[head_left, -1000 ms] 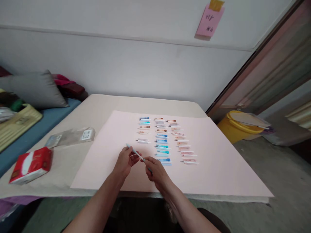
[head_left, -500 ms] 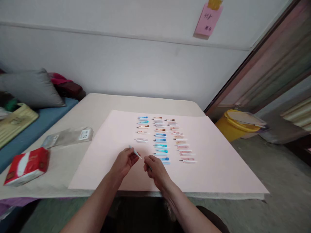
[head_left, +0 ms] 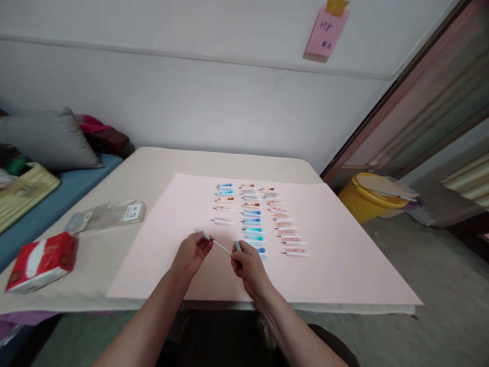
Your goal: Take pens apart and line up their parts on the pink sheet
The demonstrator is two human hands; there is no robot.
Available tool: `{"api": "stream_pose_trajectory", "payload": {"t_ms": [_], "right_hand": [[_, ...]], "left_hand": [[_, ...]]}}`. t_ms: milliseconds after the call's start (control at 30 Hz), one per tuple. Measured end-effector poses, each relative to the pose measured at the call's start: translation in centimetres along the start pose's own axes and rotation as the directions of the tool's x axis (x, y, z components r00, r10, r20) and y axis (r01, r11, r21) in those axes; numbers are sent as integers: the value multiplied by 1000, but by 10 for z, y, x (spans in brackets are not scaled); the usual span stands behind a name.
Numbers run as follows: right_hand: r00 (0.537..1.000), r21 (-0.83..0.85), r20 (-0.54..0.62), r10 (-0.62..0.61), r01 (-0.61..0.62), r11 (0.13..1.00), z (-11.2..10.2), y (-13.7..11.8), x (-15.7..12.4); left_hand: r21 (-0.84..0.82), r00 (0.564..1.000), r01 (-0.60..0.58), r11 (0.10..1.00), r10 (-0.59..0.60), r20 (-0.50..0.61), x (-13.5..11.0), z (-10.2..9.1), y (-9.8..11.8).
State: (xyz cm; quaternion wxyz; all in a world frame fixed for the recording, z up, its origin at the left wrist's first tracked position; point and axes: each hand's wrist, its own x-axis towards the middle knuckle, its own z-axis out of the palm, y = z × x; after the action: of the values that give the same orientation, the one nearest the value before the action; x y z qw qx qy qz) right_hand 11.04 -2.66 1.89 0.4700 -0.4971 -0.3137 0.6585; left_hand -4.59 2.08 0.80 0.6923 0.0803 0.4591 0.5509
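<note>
Over the pink sheet [head_left: 160,275], my left hand [head_left: 191,254] is closed, its fingertips pinching a pale blue pen piece [head_left: 204,235]. A thin white pen refill [head_left: 222,247] runs from those fingertips to my right hand [head_left: 249,265]. My right fingers are curled round a light blue pen barrel [head_left: 237,246]; its lower part is hidden in the grip. Just beyond, several pens lie in columns, such as a blue pen [head_left: 251,220], a teal pen [head_left: 253,230] and a pinkish pen [head_left: 296,251], many with a slim stick alongside.
On the cream table [head_left: 153,160], a clear plastic sleeve [head_left: 110,214] and a red tissue pack [head_left: 42,261] lie to the left. A yellow bucket [head_left: 367,196] stands on the floor at the right. Behind the table rises a white wall [head_left: 229,107].
My right hand has turned and shifted slightly right, so the light blue barrel shows. My left hand has drawn slightly left, and the white refill now spans both hands.
</note>
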Motion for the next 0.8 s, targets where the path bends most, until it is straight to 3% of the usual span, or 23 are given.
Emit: {"api": "stream_pose_trajectory", "payload": {"t_ms": [267,433,667,800], "right_hand": [[1000,9,12,-20,20,1000,-3,-8,-3],[999,-4,2,-46,46,999,-3,-11,-3],[987,-342,16,-158,154,927,-10,-5,8],[970,-452,32,-241,229,862,-12,-2,12]], "left_hand": [[-46,999,1,999,-3,-43,6,-5,4],[29,1000,29,999,-28,-7,4,-6,2],[269,979,90,959,-135,154,-12,5,-12],[264,966,109,958,-165,199,-19,11,-22]]}}
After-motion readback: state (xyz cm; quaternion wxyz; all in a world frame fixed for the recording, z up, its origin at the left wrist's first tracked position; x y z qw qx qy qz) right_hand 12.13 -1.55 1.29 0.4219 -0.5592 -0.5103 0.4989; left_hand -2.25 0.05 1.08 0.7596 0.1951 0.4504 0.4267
